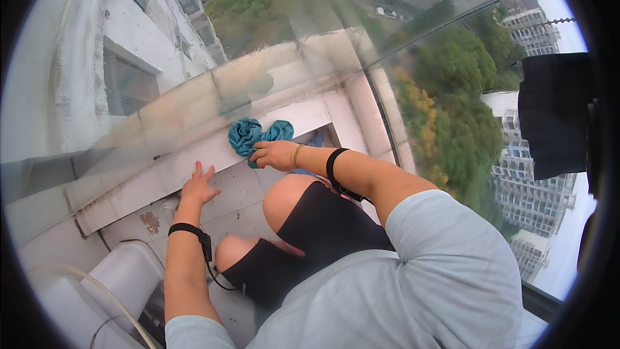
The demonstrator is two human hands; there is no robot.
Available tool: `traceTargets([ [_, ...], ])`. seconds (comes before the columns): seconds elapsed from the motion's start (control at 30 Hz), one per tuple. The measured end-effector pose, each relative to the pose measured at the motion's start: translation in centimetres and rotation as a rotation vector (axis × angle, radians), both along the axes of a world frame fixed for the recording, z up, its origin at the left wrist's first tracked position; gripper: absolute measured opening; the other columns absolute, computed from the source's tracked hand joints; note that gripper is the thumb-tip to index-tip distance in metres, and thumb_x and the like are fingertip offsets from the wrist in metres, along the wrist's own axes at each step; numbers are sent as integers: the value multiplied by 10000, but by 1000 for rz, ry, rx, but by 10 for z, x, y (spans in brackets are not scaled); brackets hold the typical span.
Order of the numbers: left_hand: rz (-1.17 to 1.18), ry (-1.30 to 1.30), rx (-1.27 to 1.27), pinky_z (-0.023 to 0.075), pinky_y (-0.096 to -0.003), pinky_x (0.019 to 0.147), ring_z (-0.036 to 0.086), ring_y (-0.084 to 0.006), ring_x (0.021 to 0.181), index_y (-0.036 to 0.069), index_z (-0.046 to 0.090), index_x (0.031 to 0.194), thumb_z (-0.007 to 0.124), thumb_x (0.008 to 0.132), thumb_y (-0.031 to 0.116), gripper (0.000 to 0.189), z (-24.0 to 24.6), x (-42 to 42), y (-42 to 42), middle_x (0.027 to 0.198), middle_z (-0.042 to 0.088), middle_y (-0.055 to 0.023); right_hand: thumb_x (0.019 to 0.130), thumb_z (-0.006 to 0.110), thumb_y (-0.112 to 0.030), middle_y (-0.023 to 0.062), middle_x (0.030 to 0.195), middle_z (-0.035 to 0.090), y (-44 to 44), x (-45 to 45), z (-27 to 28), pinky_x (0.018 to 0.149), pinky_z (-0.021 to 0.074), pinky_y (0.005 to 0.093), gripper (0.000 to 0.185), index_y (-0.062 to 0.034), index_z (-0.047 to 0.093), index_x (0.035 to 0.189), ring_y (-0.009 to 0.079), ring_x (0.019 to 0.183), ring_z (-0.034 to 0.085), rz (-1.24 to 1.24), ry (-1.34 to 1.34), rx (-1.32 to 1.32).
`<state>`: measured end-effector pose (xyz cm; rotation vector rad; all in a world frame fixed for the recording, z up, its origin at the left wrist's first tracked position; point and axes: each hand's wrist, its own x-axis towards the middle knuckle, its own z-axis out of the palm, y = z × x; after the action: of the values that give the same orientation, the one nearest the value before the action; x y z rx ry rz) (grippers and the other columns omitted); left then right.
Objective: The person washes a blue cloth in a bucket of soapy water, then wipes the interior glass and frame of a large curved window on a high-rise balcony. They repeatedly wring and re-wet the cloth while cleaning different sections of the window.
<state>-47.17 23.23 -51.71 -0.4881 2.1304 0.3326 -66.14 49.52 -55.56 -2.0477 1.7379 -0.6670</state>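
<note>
A crumpled teal cloth (244, 136) lies in a heap on the white window ledge (184, 167), near its corner. My right hand (275, 154) rests at the cloth's near edge with the fingertips touching it; whether the fingers grip a fold cannot be told. Over the near edge of the ledge is my left hand (198, 185), fingers spread and nothing in them. Behind the ledge stands a glass pane (271, 72), with smears on its surface.
White appliances or fixtures (123, 276) and a pale hose (111, 295) stand at the lower left. A ribbed pipe (169, 211) rises by the tiled floor (232, 194). My bent knees are close below the ledge. A black cloth (554, 116) hangs at the right.
</note>
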Motion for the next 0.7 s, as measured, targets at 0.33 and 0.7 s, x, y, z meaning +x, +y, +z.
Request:
traceTargets([
  [0.33,43,-20,-15,412,-404,1092,343,-324,1446,356,305,1542,659,741,410,877,2,-4,4,1659,73,-99,837,707,-178,128,1347,483,109,-27,5,876,546,414,718,-310,380,1462,346,1138,580,-349,208,770],
  [0.7,71,-11,-18,365,-399,1126,311,-311,1464,376,291,1544,626,755,368,857,-1,1,4,1661,73,-86,752,675,-40,202,1152,572,35,30,-72,827,542,444,446,-206,613,1162,419,965,625,-334,-92,676],
])
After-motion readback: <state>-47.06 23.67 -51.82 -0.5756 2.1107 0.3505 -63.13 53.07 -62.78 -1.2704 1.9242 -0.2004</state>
